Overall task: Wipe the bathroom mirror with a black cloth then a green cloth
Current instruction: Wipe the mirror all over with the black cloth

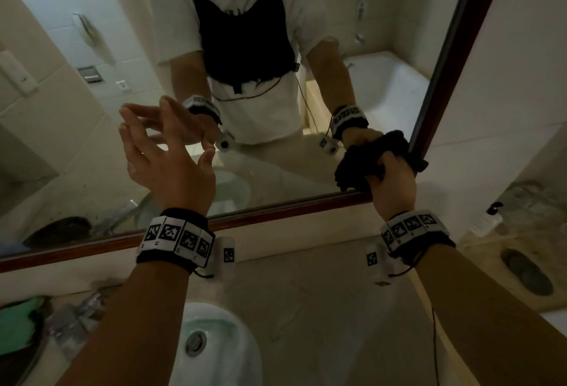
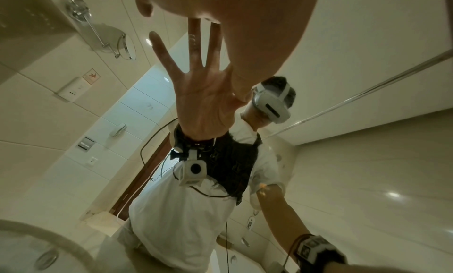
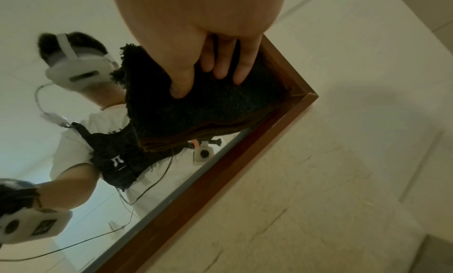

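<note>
A wood-framed bathroom mirror (image 1: 101, 57) hangs above the counter. My right hand (image 1: 391, 178) grips a bunched black cloth (image 1: 352, 170) and presses it against the glass in the mirror's lower right corner. In the right wrist view my fingers (image 3: 218, 67) curl into the black cloth (image 3: 208, 110), right beside the frame corner (image 3: 306, 100). My left hand (image 1: 159, 146) is raised before the glass, fingers spread and holding nothing. Its fingertips meet their reflection in the left wrist view, under the palm (image 2: 232, 15). A green cloth (image 1: 15, 324) lies at the counter's far left.
A white sink basin (image 1: 214, 352) sits below my arms, with a chrome faucet (image 1: 76, 315) to its left. Clear glasses (image 1: 527, 201) and a dark oval dish (image 1: 526, 275) stand on the counter's right end. Pale stone counter (image 1: 306, 293) lies between my forearms.
</note>
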`<state>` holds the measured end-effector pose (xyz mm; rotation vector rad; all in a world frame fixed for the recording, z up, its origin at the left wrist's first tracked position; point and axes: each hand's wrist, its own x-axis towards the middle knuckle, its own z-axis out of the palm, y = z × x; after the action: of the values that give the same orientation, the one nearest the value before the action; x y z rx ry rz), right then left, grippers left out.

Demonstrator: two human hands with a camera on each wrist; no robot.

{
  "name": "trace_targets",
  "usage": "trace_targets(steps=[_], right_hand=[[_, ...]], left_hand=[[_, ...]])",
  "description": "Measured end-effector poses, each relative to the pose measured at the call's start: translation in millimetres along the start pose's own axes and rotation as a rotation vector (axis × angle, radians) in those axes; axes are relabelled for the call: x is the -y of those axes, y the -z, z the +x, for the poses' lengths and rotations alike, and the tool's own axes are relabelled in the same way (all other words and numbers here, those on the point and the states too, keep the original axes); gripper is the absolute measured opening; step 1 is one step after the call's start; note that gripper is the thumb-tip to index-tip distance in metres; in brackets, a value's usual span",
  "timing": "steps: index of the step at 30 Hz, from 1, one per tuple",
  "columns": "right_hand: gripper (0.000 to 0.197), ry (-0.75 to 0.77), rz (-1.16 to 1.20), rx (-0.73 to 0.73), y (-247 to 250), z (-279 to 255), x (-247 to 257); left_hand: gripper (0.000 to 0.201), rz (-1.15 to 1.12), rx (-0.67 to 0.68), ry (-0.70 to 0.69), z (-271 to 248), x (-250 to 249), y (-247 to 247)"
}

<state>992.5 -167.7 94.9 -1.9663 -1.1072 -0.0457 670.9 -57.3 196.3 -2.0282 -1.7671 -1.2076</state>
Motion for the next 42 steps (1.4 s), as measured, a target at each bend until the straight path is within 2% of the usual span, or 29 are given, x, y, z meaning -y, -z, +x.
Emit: trace_targets(steps=[4, 7, 10, 13, 17, 21, 23, 27, 30, 33, 42], right_hand=[[0.018, 0.093, 0.011, 0.002, -13, -9, 20], [0.018, 0.173, -0.015, -0.012, -33, -18, 53], [0.019, 0.260, -0.045, -0.042, -51, -27, 94], [0.022, 0.393, -0.071, -0.077, -68, -36, 139], [0.019, 0.550, -0.066, -0.015, -100, -55, 188], [0.018, 0.611, -0.067, -0.029, -108, -58, 185], [0.014, 0.586, -0.073, -0.048, -102, -54, 163], [0.017, 0.318, -0.083, -0.040, -90, -53, 96], [0.010, 0.227, -0.075, -0.019, -86, -54, 75], [0.009, 0.226, -0.066, -0.046, -92, -57, 82], [0.014, 0.343, -0.051, 0.050, -154, -96, 149]], left_hand=[[0.099, -0.015, -0.024, -0.023, -1, 1, 1], [0.087, -0.008, -0.060, -0.088, -3, 14, 4], [0.081, -0.032, -0.025, -0.122, -9, 39, 1], [0.083, -0.037, 0.013, -0.052, -21, 65, -5], [0.091, -0.005, 0.064, -0.049, -29, 81, -10], [0.094, 0.017, 0.079, -0.032, -28, 84, -16], [0.094, 0.038, 0.069, -0.027, -30, 83, -17], [0.089, 0.036, 0.051, -0.016, -32, 82, -19], [0.090, 0.035, 0.054, 0.004, -33, 79, -19], [0.092, 0.033, 0.073, 0.036, -34, 75, -19], [0.093, 0.070, 0.097, 0.014, -33, 79, -19]])
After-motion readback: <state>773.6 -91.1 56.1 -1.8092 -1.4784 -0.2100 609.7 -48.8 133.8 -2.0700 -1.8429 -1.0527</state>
